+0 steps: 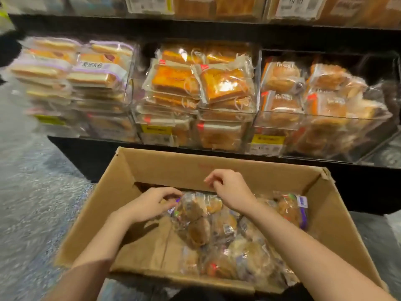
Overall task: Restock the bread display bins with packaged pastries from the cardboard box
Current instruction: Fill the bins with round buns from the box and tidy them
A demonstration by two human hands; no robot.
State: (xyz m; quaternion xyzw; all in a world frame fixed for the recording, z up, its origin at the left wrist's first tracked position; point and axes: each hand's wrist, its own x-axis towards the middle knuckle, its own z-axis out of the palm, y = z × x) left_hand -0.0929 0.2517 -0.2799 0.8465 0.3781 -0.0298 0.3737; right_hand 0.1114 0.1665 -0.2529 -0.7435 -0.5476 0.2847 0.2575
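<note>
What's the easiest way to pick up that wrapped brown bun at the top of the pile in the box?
Probably by the crimped wrapper end at the upper left of the brown bun packet, coming from the left, where the left hand already is. That flat seam sticks clear of the neighbouring packets, so fingers can pinch it without squashing the pastry.

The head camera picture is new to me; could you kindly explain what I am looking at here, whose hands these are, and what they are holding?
There is no machine here. A person wears a wide-angle camera on the head, so you look forward and down along their bare arms. Both hands reach into an open cardboard box on the floor, partly filled with packaged pastries in clear wrappers. The left hand has its fingers curled at the edge of one wrapper; whether it has gripped it is hard to tell. The right hand hovers with curled fingers above the pastries and seems to hold nothing. Behind the box stand clear display bins stacked with wrapped breads.
</note>
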